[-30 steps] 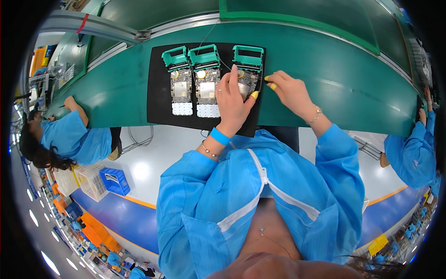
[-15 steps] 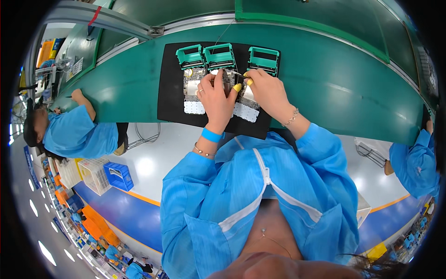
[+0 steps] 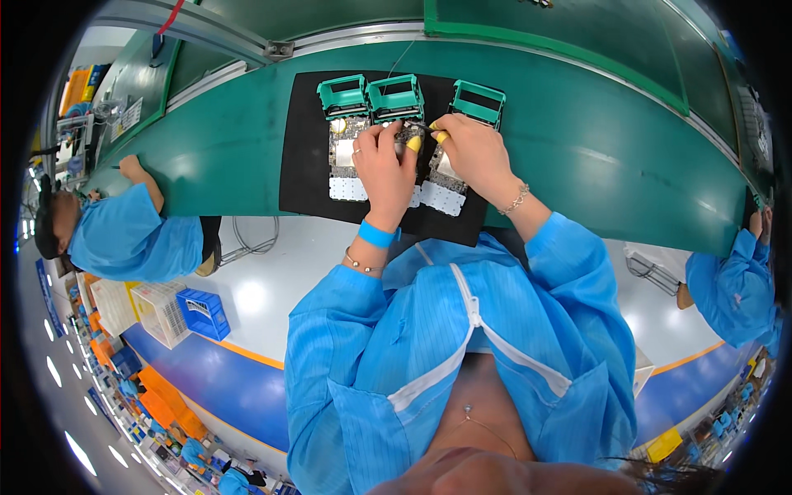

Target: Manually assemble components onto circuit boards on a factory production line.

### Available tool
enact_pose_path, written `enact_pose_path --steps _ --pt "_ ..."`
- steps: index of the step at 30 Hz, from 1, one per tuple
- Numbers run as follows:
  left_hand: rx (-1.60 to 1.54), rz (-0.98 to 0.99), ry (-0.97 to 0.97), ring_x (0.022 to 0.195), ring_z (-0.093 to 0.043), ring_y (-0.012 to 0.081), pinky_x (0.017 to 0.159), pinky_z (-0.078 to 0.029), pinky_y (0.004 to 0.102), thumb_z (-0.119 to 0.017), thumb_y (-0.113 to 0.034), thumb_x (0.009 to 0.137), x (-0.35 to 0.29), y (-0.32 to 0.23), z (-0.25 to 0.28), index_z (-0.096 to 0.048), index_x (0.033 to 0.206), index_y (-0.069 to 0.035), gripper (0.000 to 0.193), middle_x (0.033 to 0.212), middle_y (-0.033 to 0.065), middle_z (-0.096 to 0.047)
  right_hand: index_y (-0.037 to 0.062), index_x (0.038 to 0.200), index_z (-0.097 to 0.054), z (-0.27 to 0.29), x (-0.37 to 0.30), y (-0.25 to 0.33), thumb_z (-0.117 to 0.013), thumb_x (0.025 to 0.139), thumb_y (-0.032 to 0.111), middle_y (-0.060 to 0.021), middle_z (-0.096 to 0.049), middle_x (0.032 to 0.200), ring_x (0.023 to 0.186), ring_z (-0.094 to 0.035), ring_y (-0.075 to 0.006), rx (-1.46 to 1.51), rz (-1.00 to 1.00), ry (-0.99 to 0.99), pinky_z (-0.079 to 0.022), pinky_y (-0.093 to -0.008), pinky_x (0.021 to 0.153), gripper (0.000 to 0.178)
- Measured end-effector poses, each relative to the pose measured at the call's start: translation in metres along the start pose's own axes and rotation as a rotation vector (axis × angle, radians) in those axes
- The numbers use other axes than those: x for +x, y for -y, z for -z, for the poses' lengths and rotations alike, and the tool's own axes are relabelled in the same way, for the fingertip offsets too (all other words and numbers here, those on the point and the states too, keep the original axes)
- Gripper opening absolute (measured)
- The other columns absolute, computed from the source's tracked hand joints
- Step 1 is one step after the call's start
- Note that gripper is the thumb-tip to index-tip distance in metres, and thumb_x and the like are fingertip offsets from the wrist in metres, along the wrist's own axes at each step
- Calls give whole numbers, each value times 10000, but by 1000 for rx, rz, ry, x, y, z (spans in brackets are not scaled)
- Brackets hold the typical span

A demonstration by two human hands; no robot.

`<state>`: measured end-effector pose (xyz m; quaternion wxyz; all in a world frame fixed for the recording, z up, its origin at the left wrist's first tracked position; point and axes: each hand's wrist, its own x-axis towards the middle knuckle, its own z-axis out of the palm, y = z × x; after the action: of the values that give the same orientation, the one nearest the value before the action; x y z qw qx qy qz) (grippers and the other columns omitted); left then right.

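Note:
My left hand [image 3: 384, 177] lies over the middle circuit board [image 3: 410, 132], its fingers stretched out and the thumb apart. A yellow finger cot covers that thumb. My right hand [image 3: 478, 157], with yellow cots on thumb and forefinger, pinches a thin dark tool [image 3: 424, 127], whose tip points left at the top of this board. Other circuit boards lie either side, a left board [image 3: 347, 153] and a right board [image 3: 441, 169], each with a white dotted lower part. Green plastic frames stand at the boards' far ends: a left frame [image 3: 343, 105], a middle frame [image 3: 397, 108] and a right frame [image 3: 477, 110].
A black mat [image 3: 307, 157] lies under the boards on the green worktable [image 3: 594, 157]. A metal rail [image 3: 363, 37] runs along the back. One person [image 3: 136, 239] works at the left, another [image 3: 726, 285] at the right. A blue crate [image 3: 203, 313] stands on the floor.
My left thumb has moved up and inward over the middle board. The right frame and its board have tilted slightly. My right hand still pinches the tool close to the same spot.

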<state>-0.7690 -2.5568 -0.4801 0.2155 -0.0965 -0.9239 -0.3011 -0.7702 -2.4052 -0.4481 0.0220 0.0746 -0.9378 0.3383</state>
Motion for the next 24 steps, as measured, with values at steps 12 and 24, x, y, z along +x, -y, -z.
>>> enact_pose_path --steps 12,24 --pt "36 -72 26 905 -499 325 746 -411 418 -696 -101 711 4 -3 0 -597 957 -59 269 990 132 -522 84 918 -600 3 -3 -9 -575 830 134 -69 -627 865 767 -621 -289 73 53 5 -498 -395 658 104" --pt "-64 7 51 1063 -438 335 887 -345 442 -735 -127 611 -14 -6 3 -492 1061 -17 523 1118 161 -443 83 940 -609 5 -7 -15 -579 826 108 -72 -639 909 721 -620 -293 -72 69 3 -496 -384 615 120"
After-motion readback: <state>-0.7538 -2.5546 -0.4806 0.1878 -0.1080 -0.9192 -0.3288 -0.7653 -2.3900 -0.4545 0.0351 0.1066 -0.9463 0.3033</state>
